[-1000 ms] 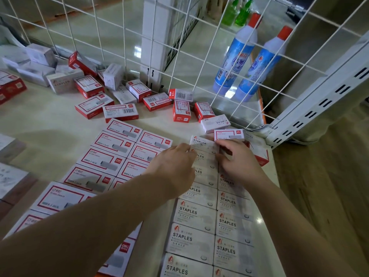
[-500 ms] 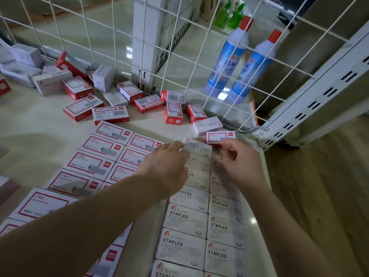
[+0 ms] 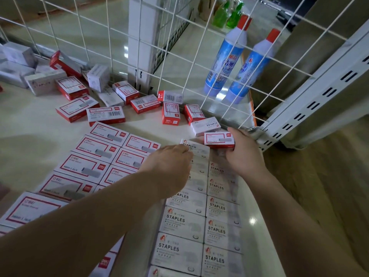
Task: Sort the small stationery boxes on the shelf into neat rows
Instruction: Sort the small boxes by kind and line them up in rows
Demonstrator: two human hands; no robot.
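Observation:
Two columns of white STAPLES boxes (image 3: 183, 220) run up the cream shelf (image 3: 30, 124) on the right, next to rows of red-bordered boxes (image 3: 95, 146) on the left. My left hand (image 3: 169, 166) rests on the top white STAPLES box (image 3: 196, 147) of the left column, fingers curled at its edge. My right hand (image 3: 242, 154) grips a red-bordered box (image 3: 218, 137) at the head of the right column. Loose red and white boxes (image 3: 107, 114) lie scattered along the back.
A white wire grid (image 3: 139, 41) fences the shelf's back and right side. Two blue bottles with red caps (image 3: 225, 56) stand behind it. A slotted white upright (image 3: 311, 104) rises at the right, with wooden floor beyond. Grey boxes (image 3: 18, 54) pile at far left.
My right hand has drawn the red-bordered box slightly up and off the top of the right column. My left hand stays on the top white box.

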